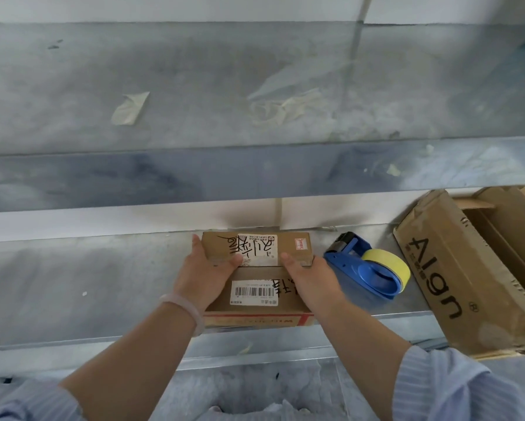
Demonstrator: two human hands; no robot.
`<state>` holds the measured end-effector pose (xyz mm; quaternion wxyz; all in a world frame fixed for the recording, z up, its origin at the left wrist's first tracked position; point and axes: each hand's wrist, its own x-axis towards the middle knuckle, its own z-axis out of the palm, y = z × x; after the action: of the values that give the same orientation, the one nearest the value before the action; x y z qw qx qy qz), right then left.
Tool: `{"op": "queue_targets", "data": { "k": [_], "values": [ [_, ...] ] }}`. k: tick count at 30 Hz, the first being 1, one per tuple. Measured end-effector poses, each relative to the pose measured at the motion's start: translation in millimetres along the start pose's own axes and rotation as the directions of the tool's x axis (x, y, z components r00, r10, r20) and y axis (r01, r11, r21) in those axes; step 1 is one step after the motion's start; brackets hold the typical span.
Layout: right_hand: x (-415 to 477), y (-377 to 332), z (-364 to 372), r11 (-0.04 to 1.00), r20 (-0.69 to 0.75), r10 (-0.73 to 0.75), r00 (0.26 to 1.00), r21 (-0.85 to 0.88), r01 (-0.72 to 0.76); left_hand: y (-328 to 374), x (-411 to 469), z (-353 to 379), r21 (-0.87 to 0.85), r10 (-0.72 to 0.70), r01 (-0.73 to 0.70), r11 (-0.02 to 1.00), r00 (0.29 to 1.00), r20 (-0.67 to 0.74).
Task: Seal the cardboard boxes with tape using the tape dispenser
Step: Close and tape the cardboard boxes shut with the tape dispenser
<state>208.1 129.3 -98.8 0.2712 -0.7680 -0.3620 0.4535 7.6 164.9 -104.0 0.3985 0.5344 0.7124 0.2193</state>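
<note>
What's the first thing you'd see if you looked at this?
In the middle, a left hand and right hand grip a small cardboard box with black scribbled writing. Just right of it lies a bright blue tape dispenser with a yellow roll, and a big brown box marked Align sits at the far right.

Left arm point(127, 360): bare forearm reaching forward from the lower left, left sleeve point(27, 402) pushed up near the elbow.
Left wrist point(182, 311): roughly in line with the forearm, a pale bangle point(194, 314) around it.
Left grip point(206, 275): palm down, thumb point(235, 260) laid over the top of the small box point(285, 243), fingers point(196, 243) wrapped round its left end.
Right arm point(367, 338): bare forearm reaching forward from the lower right, right sleeve point(455, 387) near the elbow.
Right grip point(311, 279): palm down, thumb on the box's top by its near edge, fingers curled round the right end, mostly hidden.
Both grips: close together, not touching.
</note>
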Motion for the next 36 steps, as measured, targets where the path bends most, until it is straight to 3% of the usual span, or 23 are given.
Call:
{"op": "queue_targets", "data": {
  "k": [4, 8, 13, 17, 20, 22, 24, 26, 27, 28, 30, 33, 36],
  "values": [
    [2.2, 2.6, 3.3, 0.996, -0.038, -0.071, 0.997, -0.055, 0.069, -8.7, 4.7, 0.3, -0.066, 0.055, -0.055, 0.996, 0.998, -0.009],
    [3.2, 4.1, 1.9, 0.993, -0.022, -0.100, 0.995, -0.058, 0.099, -14.4, 2.6, -4.9, -0.295, 0.012, 0.021, 0.955, 0.994, 0.109],
    [7.1, 10.2, -1.6, 0.985, 0.006, -0.139, 0.990, -0.103, 0.139, -20.0, -1.1, -7.6, -0.444, -0.016, 0.068, 0.893, 0.993, 0.118],
    [8.9, 14.0, -8.3, 0.992, 0.062, -0.105, 0.993, -0.061, 0.109, -24.5, -2.2, -10.0, -0.595, -0.128, 0.215, 0.774, 0.974, 0.186],
    [9.7, 14.0, -8.9, 0.989, 0.073, -0.088, 0.994, -0.114, 0.095, -23.1, -6.2, -9.5, -0.323, 0.017, 0.002, 0.946, 0.998, 0.057],
    [0.3, 14.8, -9.1, 0.924, -0.025, -0.283, 0.959, -0.275, 0.266, -23.4, -10.9, -10.5, 0.030, 0.312, -0.311, 0.950, 0.948, -0.057],
    [-11.3, 18.5, -8.6, 0.669, 0.070, -0.596, 0.800, -0.508, 0.543, -23.3, -20.1, -11.2, 0.386, 0.626, -0.606, 0.696, 0.775, 0.088],
    [-17.0, 26.2, -4.6, 0.320, 0.337, -0.677, 0.655, -0.667, 0.673, -27.5, -27.6, -8.6, 0.585, 0.715, -0.704, 0.403, 0.641, 0.279],
    [-16.7, 30.3, -3.7, 0.201, 0.421, -0.650, 0.633, -0.708, 0.677, -28.6, -30.3, -7.4, 0.636, 0.697, -0.694, 0.338, 0.638, 0.326],
    [-15.6, 32.4, -4.1, 0.149, 0.451, -0.624, 0.638, -0.732, 0.664, -29.0, -32.1, -6.2, 0.667, 0.663, -0.669, 0.328, 0.666, 0.342],
    [-12.6, 34.4, -5.1, 0.174, 0.428, -0.599, 0.677, -0.755, 0.632, -29.0, -34.0, -4.0, 0.685, 0.607, -0.608, 0.401, 0.736, 0.298],
    [-13.7, 37.6, -2.4, 0.342, 0.299, -0.566, 0.769, -0.763, 0.548, -30.4, -35.7, 1.8, 0.713, 0.531, -0.484, 0.508, 0.827, 0.184],
    [-14.7, 40.2, -0.7, 0.454, 0.240, -0.527, 0.815, -0.731, 0.509, -29.1, -38.3, 6.0, 0.694, 0.440, -0.388, 0.606, 0.891, 0.114]
  ]
}}
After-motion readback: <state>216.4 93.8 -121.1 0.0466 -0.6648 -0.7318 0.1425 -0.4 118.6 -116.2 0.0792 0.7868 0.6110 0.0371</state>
